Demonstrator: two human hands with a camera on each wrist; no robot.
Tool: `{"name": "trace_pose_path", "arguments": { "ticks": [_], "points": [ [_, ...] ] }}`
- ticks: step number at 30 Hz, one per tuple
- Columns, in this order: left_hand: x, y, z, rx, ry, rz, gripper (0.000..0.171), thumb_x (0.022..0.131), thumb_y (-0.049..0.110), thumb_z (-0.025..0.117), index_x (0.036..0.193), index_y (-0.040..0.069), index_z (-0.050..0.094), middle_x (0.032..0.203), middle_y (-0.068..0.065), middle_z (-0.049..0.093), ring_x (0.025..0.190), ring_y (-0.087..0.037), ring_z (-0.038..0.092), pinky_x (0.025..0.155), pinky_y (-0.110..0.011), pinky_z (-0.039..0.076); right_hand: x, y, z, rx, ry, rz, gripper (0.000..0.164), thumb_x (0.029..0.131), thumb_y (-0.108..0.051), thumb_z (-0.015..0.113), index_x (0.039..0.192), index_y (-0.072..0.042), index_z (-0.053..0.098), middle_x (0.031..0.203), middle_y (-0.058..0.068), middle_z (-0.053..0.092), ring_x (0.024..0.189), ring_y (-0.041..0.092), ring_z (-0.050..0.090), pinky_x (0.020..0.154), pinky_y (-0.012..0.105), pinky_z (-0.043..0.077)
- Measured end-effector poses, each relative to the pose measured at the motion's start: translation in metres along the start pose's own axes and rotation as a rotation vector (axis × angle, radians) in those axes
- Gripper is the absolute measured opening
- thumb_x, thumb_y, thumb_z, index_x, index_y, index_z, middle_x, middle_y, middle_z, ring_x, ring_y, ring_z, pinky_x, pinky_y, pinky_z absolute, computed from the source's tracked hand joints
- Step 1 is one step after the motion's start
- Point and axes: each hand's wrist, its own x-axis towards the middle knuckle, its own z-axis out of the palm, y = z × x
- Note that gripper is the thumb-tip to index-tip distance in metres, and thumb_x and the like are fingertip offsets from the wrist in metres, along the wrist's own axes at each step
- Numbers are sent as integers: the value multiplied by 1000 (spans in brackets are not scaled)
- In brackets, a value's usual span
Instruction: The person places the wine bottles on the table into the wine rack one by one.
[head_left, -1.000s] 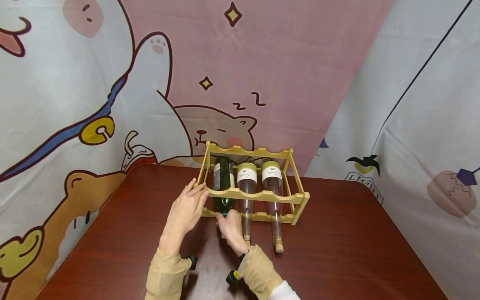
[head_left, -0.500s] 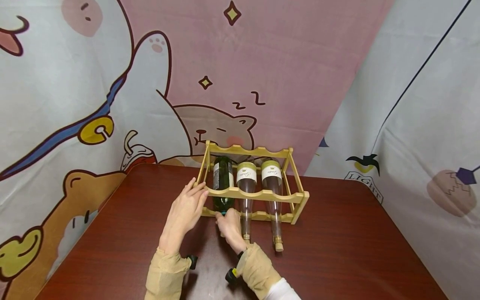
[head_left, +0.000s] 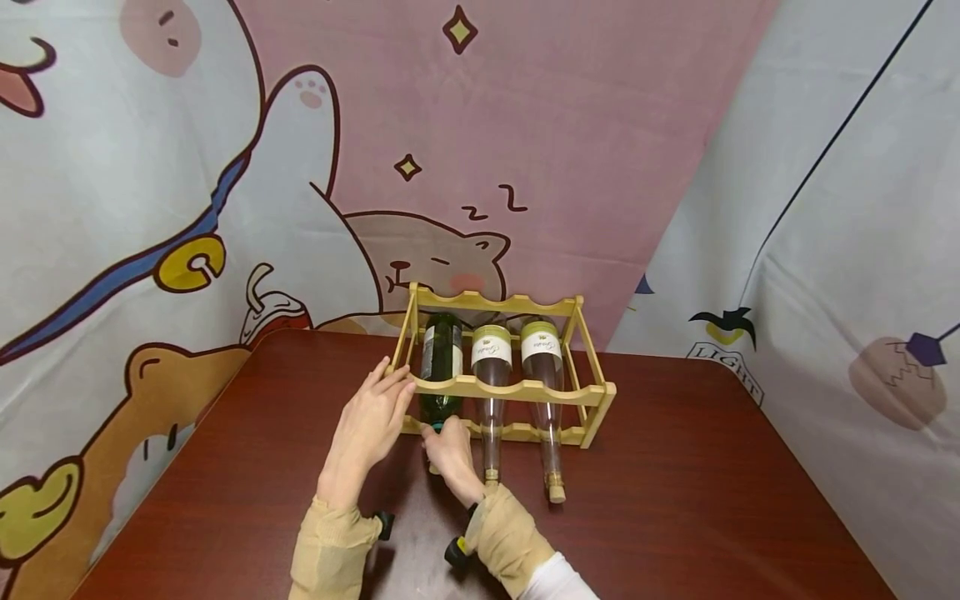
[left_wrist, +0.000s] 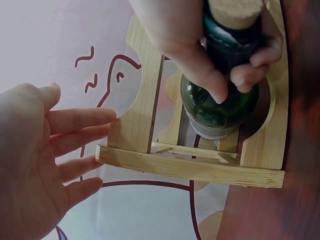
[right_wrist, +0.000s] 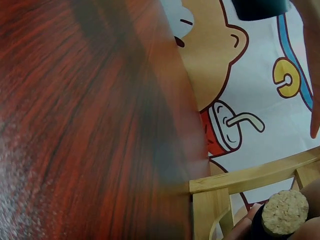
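Note:
A wooden wine rack [head_left: 468, 386] stands on the table in the head view. In its leftmost lower slot lies a green glass bottle [head_left: 442, 354], neck toward me. My right hand [head_left: 452, 454] grips that neck, thumb and fingers curled round it in the left wrist view; the bottle's cork [left_wrist: 236, 12] sticks out past the hand. At the rack's front left corner, my left hand [head_left: 370, 417] touches the wood with fingers extended and spread. The right wrist view catches the cork [right_wrist: 285, 211] with only parts of the fingers around it.
Two clear bottles with white labels, a middle one [head_left: 492, 371] and a right one [head_left: 543, 362], lie in the rack, their corked necks jutting forward. The dark red table [head_left: 697, 492] extends around it. A cartoon-printed cloth [head_left: 570, 150] hangs behind.
My right hand and the green bottle have shifted slightly left. The left hand keeps its place on the rack corner, and the clear bottles stay put.

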Motion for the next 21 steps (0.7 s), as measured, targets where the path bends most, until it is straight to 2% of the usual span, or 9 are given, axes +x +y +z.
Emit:
{"name": "trace_pose_path", "arguments": {
  "ticks": [3, 6, 10, 13, 16, 19, 21],
  "points": [
    [0, 0, 0, 6, -3, -2, 34, 100, 26, 46, 113, 3, 69, 130, -11, 62, 136, -32, 42, 112, -47, 34, 1, 1, 2, -6, -10, -6, 21, 92, -20, 60, 79, -3, 62, 67, 12, 66, 49, 9, 52, 47, 20, 41],
    [0, 0, 1, 5, -7, -6, 34, 100, 26, 46, 113, 3, 68, 130, -11, 61, 136, -32, 42, 112, -47, 34, 2, 2, 3, 8, -20, 0, 21, 92, -20, 59, 91, 1, 60, 69, 10, 65, 53, 11, 54, 49, 21, 43],
    [0, 0, 1, 0, -10, -9, 35, 100, 26, 46, 114, 3, 68, 130, -11, 61, 136, -32, 42, 112, -47, 34, 3, 2, 4, 18, -24, 5, 35, 93, -18, 58, 112, 11, 53, 69, 7, 62, 58, 12, 56, 55, 21, 45],
    [0, 0, 0, -2, -11, -9, 35, 100, 26, 46, 114, 3, 68, 130, -11, 61, 137, -32, 42, 112, -48, 34, 3, 3, 6, 16, -20, 1, 38, 93, -17, 58, 116, 12, 50, 70, 6, 62, 60, 11, 56, 59, 22, 46],
    [0, 1, 0, -1, -13, -9, 34, 100, 25, 46, 113, 2, 68, 130, -11, 61, 137, -32, 42, 112, -48, 34, 4, 4, 7, 5, -3, -19, 33, 92, -16, 59, 112, 9, 53, 71, 7, 63, 61, 12, 58, 61, 24, 48],
    [0, 1, 0, 3, -13, -6, 34, 100, 25, 46, 113, 2, 68, 130, -11, 61, 136, -33, 42, 112, -47, 34, 5, 5, 9, -3, 10, -23, 47, 91, -16, 60, 123, 16, 46, 74, 8, 63, 68, 14, 61, 69, 29, 51],
    [0, 1, 0, 7, -11, -3, 34, 100, 25, 47, 113, 2, 69, 130, -11, 62, 136, -33, 42, 112, -47, 34, 7, 5, 9, -6, 14, -12, 62, 91, -17, 60, 133, 21, 34, 76, 8, 63, 73, 16, 62, 75, 32, 52]
  ]
}}
